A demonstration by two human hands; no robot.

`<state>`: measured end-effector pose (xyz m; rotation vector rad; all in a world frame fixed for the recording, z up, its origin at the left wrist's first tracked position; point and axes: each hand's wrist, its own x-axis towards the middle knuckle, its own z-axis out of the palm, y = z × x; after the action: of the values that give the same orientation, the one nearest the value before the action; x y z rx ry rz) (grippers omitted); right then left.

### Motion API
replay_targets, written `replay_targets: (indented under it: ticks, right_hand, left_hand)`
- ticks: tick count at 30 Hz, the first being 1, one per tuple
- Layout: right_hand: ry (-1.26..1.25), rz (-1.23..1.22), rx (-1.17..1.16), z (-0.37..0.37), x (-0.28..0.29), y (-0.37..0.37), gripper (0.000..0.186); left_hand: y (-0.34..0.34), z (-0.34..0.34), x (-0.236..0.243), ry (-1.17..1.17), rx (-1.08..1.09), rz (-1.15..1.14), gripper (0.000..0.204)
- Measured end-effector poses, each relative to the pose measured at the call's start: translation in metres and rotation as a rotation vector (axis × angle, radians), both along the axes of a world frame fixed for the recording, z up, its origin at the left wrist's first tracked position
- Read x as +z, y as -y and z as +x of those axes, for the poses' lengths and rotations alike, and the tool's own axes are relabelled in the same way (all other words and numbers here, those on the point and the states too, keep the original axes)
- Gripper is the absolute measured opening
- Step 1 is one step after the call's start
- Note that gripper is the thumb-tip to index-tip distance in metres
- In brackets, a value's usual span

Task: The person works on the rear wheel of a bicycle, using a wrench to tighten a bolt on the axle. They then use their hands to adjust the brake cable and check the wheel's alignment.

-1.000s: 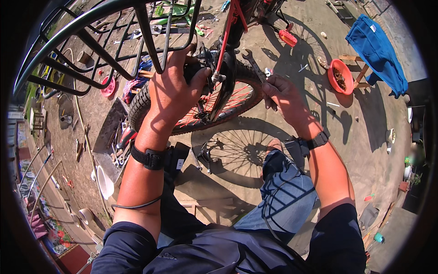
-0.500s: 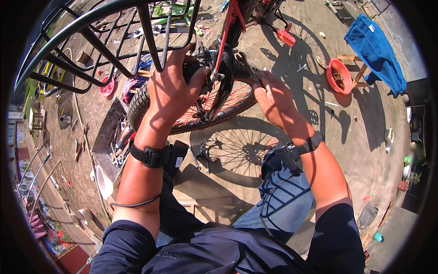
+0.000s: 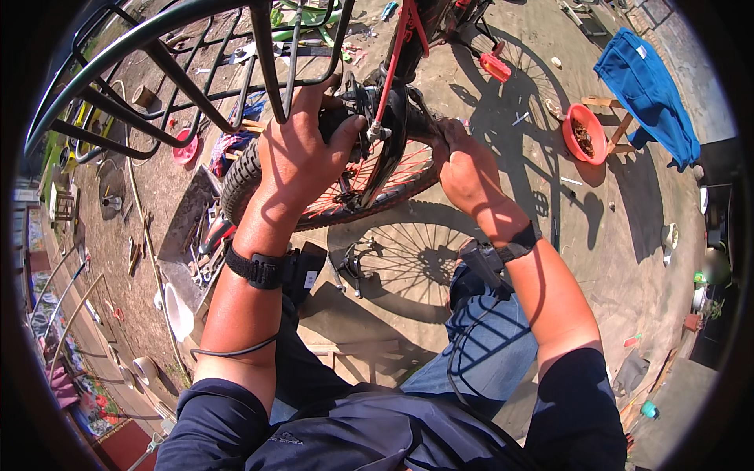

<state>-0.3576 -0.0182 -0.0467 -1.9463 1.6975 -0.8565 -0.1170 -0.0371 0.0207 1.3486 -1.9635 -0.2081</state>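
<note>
A bicycle's front wheel [image 3: 400, 194], with red spokes and a knobbly black tyre [image 3: 239, 179], is in front of me beneath a dark wire basket [image 3: 161, 59]. My left hand [image 3: 298, 153] is closed over the top of the tyre beside the brake [image 3: 363, 106], its thumb toward the brake; its fingertips are partly hidden. To the right of the black fork [image 3: 386, 169], my right hand [image 3: 469, 169] is closed round the end of a wrench [image 3: 428, 122]. The wrench's far end reaches toward the fork top and is hard to make out. A red cable [image 3: 388, 74] runs down to the brake.
Left of the wheel lies a metal tray [image 3: 182, 228] of tools, with a white scoop-like container [image 3: 180, 312] near it. At right are a red basin [image 3: 594, 123] with brown scraps and a wooden stool [image 3: 620, 129] draped with blue cloth [image 3: 648, 90]. A red pedal [image 3: 495, 67] sticks out farther back.
My right hand has turned and its fingers have curled in more tightly, the wrench swinging with it. The basket and fork have shifted slightly right. My left hand keeps its hold.
</note>
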Motion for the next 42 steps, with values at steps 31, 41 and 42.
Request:
replay_targets:
  ticks: [31, 41, 42]
  right_hand:
    - [-0.397, 0.149, -0.007, 0.028, 0.039, 0.007, 0.02]
    - [0.376, 0.182, 0.016, 0.013, 0.083, -0.009, 0.034]
    - [0.489, 0.249, 0.056, 0.009, 0.095, -0.008, 0.034]
  left_hand:
    - [0.002, 0.001, -0.005, -0.013, -0.006, -0.052, 0.051]
    - [0.002, 0.002, -0.005, -0.021, -0.015, -0.066, 0.044]
    - [0.002, 0.001, -0.004, -0.022, -0.012, -0.066, 0.044]
